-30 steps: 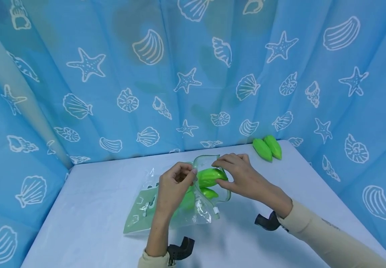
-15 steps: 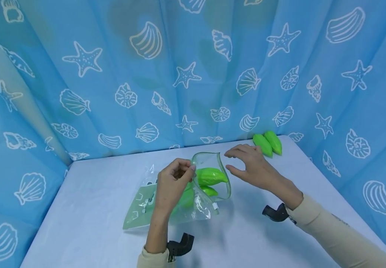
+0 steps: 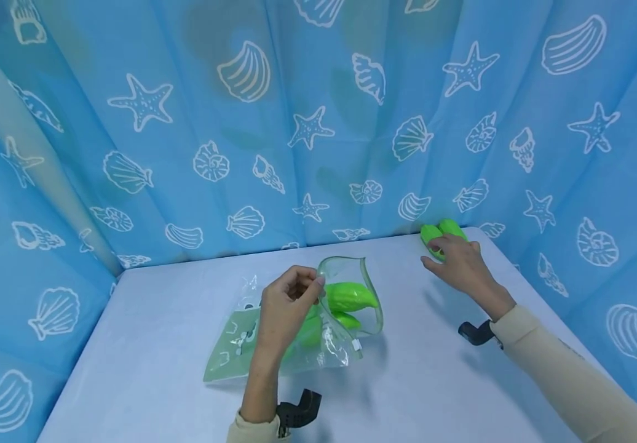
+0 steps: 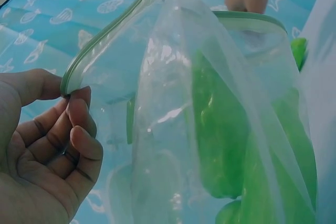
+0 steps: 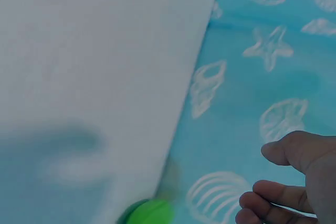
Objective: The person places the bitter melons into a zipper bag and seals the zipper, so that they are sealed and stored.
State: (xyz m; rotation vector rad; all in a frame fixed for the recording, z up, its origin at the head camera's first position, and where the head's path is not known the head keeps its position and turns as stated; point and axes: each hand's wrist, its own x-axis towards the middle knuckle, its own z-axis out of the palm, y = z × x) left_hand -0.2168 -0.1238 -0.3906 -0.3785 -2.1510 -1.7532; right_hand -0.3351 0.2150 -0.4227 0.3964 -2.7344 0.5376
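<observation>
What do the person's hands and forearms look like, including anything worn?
The left hand and right hand are ungloved. The left sleeve and right sleeve are beige. A black, bent left wrist device matches the right wrist device.

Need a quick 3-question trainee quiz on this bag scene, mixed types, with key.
1. Multiple choice: what does the left hand pinch?
a) the blue curtain
b) the edge of the clear bag
c) the white tablecloth

2. True or false: in the head view, the right hand touches the clear bag.

3. Count: how many green pieces show outside the clear bag in the head view?

Key: 1. b. 2. False; it is apart from the bag, over by the loose green pieces. 3. Two.
</observation>
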